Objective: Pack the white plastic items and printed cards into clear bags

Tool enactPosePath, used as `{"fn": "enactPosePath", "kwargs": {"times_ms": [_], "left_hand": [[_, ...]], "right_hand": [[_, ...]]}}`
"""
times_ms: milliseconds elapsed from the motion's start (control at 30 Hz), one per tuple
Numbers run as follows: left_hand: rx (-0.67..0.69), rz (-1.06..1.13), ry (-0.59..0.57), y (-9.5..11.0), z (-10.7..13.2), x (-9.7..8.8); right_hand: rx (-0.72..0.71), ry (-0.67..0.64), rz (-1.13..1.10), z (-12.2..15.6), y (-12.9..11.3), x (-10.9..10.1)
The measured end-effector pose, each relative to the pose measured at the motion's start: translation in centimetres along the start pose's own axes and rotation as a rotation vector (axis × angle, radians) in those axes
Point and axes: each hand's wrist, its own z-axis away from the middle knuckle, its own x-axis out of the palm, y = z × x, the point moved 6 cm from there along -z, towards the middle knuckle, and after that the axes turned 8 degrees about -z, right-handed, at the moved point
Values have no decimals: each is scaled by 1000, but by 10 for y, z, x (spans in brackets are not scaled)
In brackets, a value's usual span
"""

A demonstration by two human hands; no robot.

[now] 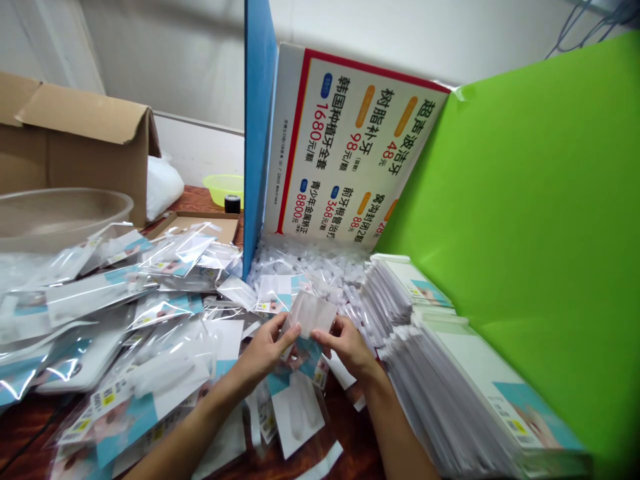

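Observation:
Both my hands hold one small clear plastic packet (311,315) with a card inside, just above the table. My left hand (265,350) pinches its left edge with thumb and fingers. My right hand (350,347) grips its right lower edge. Under the hands lie more sealed packets (295,413) with white and blue cards. A heap of small white pieces (320,267) lies just beyond the packet.
A large pile of filled clear packets (100,320) covers the left. Rows of stacked cards (450,373) lean at the right against a green board (525,233). A blue divider (257,133), a printed price board (350,147), a cardboard box (75,140), a basin (55,213) and a yellow bowl (223,187) stand behind.

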Motion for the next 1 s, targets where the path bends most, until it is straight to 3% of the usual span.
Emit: {"fn": "enactPosePath", "kwargs": {"times_ms": [267, 500, 1000], "left_hand": [[23, -106, 75, 10, 2, -7], [35, -67, -30, 4, 1, 0], [39, -90, -15, 8, 4, 0]], "right_hand": [[-132, 62, -146, -3, 1, -6], [-167, 74, -240, 0, -7, -15], [-210, 130, -19, -2, -2, -29]]}}
